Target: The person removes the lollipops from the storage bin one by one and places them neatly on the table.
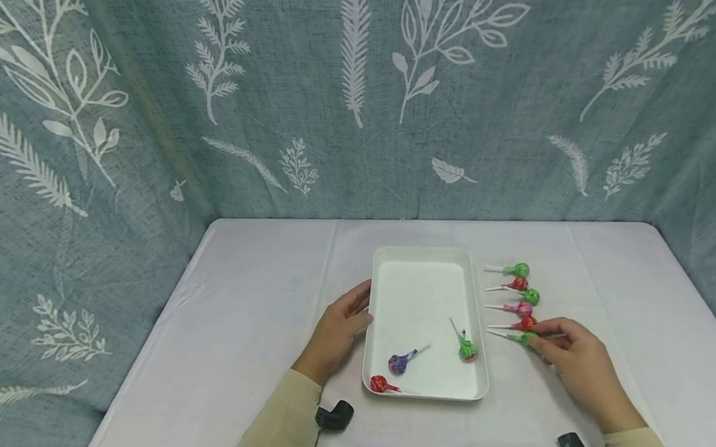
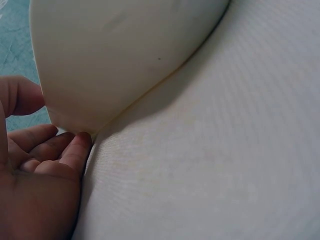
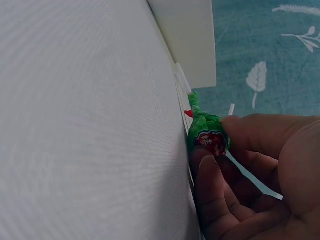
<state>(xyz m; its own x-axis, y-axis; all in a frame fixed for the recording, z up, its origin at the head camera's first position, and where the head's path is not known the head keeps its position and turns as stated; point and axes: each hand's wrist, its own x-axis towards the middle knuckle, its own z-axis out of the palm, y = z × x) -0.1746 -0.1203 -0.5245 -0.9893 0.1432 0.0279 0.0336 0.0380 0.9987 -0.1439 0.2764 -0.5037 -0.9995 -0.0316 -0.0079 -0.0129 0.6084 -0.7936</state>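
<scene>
In the head view, my left hand is at the left side of a white tray, thumb at the rim and fingers against the outer wall. My right hand, right of the tray, pinches the wrapped head of a green lollipop between thumb and finger. That lollipop is low over the cloth or on it; I cannot tell which. Just above it lies a red lollipop, close to my fingertips. Inside the tray are a purple lollipop, a red-wrapped lollipop and a green-wrapped lollipop.
Beyond my right hand, more lollipops form a column along the tray's right side: a pink one, two green and one red, sticks pointing left. A white cloth covers the table. Patterned blue-green curtains stand behind and at both sides.
</scene>
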